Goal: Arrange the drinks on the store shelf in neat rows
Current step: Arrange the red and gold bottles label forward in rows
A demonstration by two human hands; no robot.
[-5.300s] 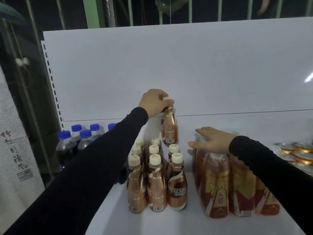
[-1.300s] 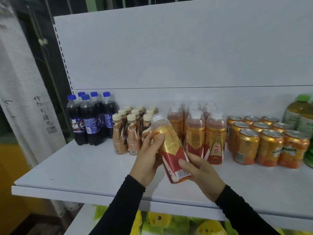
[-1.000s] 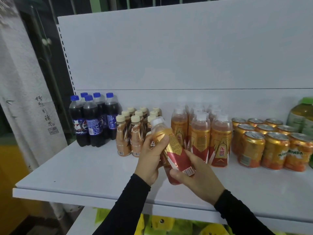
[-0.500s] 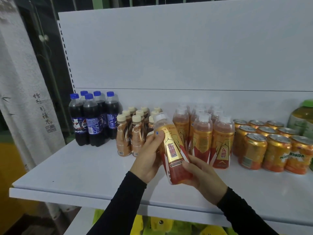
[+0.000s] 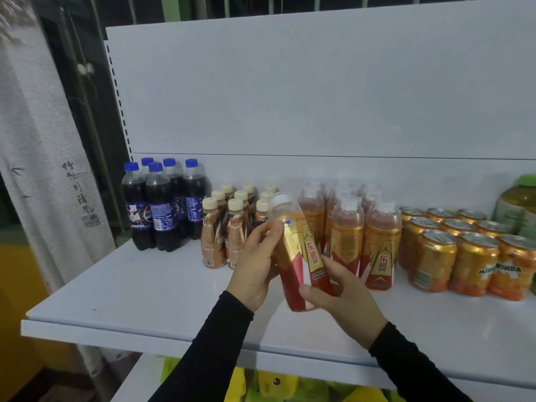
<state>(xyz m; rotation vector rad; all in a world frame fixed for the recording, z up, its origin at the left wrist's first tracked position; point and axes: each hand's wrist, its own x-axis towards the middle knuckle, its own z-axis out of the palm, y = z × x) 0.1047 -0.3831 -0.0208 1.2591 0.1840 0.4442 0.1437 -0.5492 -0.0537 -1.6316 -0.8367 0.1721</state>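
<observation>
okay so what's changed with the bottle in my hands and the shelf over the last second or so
The gold and red bottle has been turned in the grip of the left hand and right hand: its barcode side faced you, now the front label does. It is still tilted, above the shelf. The cola bottles, coffee bottles and orange cans stayed in their rows.

Single head view, looking forward and down, close to shelf (image 5: 150,288) front edge (wide-angle).
</observation>
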